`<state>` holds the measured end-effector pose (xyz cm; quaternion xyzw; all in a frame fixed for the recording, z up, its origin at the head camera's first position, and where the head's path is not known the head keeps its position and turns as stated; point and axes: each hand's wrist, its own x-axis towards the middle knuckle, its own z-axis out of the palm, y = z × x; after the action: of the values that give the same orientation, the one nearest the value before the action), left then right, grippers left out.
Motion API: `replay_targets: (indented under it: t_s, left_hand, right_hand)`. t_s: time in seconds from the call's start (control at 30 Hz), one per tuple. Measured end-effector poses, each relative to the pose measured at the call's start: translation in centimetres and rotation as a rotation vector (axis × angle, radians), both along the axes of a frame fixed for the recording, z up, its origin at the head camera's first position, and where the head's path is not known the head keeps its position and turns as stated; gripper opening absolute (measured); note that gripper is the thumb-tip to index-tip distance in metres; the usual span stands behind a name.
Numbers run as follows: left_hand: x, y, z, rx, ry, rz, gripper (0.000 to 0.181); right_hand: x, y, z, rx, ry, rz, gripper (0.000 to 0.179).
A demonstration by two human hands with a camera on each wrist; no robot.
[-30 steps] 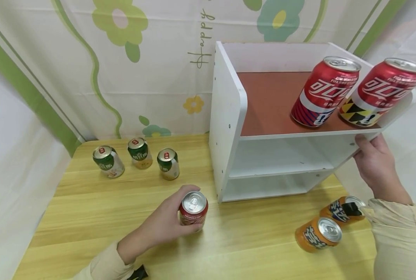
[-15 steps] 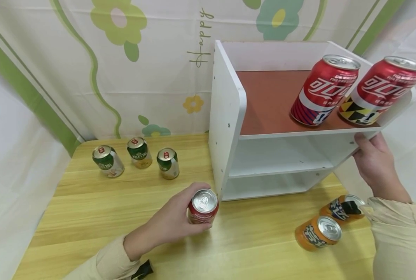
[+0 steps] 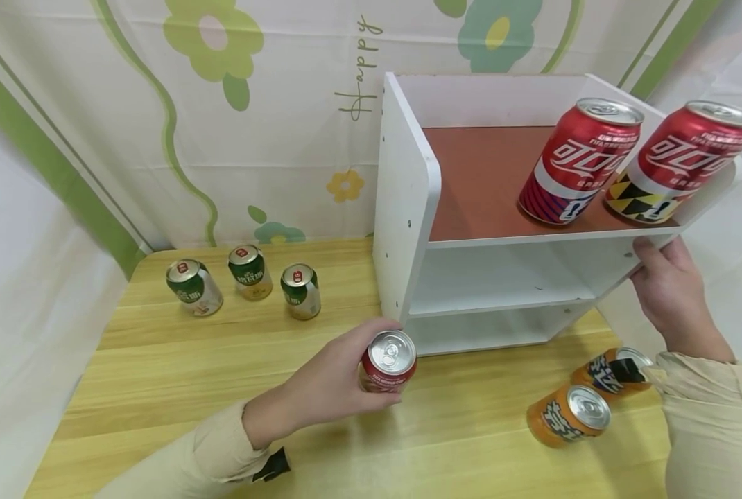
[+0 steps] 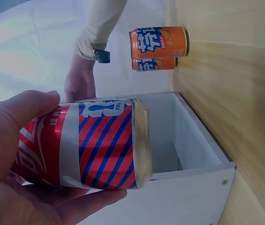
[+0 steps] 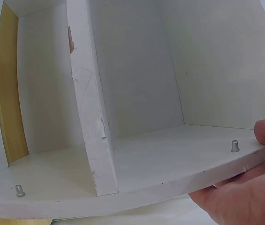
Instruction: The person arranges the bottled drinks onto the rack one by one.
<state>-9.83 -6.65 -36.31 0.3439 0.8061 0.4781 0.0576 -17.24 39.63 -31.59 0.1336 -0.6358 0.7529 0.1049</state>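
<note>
My left hand (image 3: 327, 384) grips a red cola can (image 3: 388, 367) around its side, at the front left corner of a white shelf unit (image 3: 404, 208). In the left wrist view this can (image 4: 106, 145) shows blue and red stripes near its base, which is off the table. On the far side my right hand (image 3: 673, 298) holds the shelf's right side panel. The right wrist view shows its thumb inside and fingers outside that panel (image 5: 188, 180). Two more cola cans, one striped (image 3: 573, 170) and one with a yellow-black pattern (image 3: 677, 170), stand on the brown top board.
Two orange soda cans (image 3: 558, 419) stand at the right, near my right sleeve. Several small green-and-white cans (image 3: 249, 277) stand at the back left of the wooden table (image 3: 177, 381). A flowered cloth (image 3: 296, 138) hangs behind.
My left hand has carried the cola can to the right and slightly away from me, up to the shelf's front left corner. The right hand stays on the side panel.
</note>
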Motion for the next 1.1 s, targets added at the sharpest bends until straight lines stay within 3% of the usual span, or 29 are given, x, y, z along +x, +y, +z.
replay_targets:
  t_s: [0.23, 0.47, 0.9, 1.1]
  left_hand:
    - [-0.3, 1.5, 1.2, 0.0, 0.014, -0.042, 0.083]
    - [-0.5, 3.5, 2.0, 0.029, -0.015, -0.102, 0.081]
    - [-0.9, 6.2, 3.7, -0.042, 0.179, -0.165, 0.081]
    - [-1.1, 7.3, 4.6, -0.057, 0.191, -0.195, 0.083]
  right_hand:
    - [0.1, 0.0, 0.2, 0.047, -0.043, -0.039, 0.051]
    - [0.2, 0.0, 0.2, 0.028, -0.025, -0.017, 0.051]
    - [0.2, -0.1, 0.1, 0.049, -0.051, -0.038, 0.05]
    - [0.2, -0.1, 0.0, 0.029, -0.043, -0.029, 0.051]
